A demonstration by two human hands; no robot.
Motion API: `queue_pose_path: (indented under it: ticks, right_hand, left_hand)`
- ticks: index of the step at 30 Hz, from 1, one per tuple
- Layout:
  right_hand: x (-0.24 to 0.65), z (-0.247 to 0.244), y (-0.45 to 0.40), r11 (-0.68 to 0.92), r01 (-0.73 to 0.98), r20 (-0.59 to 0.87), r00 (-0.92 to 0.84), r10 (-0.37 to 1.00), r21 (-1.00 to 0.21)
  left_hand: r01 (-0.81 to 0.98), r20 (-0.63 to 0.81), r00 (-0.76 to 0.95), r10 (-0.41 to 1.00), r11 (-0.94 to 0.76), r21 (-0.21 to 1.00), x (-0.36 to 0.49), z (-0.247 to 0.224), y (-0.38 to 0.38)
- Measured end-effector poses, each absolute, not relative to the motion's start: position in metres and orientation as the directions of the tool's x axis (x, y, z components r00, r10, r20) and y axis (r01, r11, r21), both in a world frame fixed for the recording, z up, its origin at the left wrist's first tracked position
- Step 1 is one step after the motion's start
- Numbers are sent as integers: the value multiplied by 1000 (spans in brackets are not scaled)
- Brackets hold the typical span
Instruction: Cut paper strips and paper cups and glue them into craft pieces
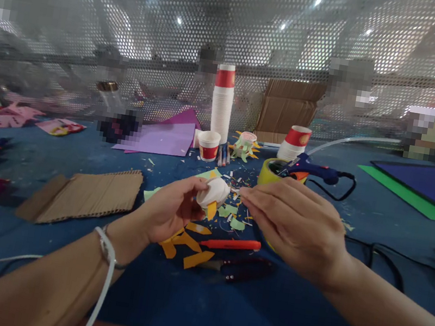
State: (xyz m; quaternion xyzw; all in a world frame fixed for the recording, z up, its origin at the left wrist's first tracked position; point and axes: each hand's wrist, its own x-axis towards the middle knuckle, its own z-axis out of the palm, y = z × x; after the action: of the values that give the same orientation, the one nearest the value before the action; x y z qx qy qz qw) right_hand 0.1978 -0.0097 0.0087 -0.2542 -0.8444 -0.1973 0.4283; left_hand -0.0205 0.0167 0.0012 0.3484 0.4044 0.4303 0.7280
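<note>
My left hand grips a small white paper cup, tilted, with an orange paper piece on its side. Close to the cup's right, the fingertips of my right hand are pinched together; a tiny pale bit shows at their tips, too small to name. Below the hands lie pointed orange paper pieces, an orange-red marker and dark-handled snips. Behind my right hand, a blue glue gun rests on a yellow tape roll.
Stacked paper cups stand at the back, beside a single cup and a cup decorated with paper leaves. Corrugated cardboard lies left, purple sheets behind. Paper scraps litter the middle. A black cable runs right.
</note>
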Motion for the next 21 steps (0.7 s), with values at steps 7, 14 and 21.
queue_pose_path:
  ticks: [7,14,21]
  right_hand:
    - [196,5,-10,770,603,795,-562,228,206]
    - [194,3,-14,754,609,804,-563,192,247]
    - [191,4,-14,741,623,809,-555,192,251]
  left_hand:
    - [-349,-267,343,901,386,854,-21,-4,15]
    - [-342,-282,329,901,392,854,-17,-4,15]
    - [-314,-310,285,907,394,864,-15,-1,13]
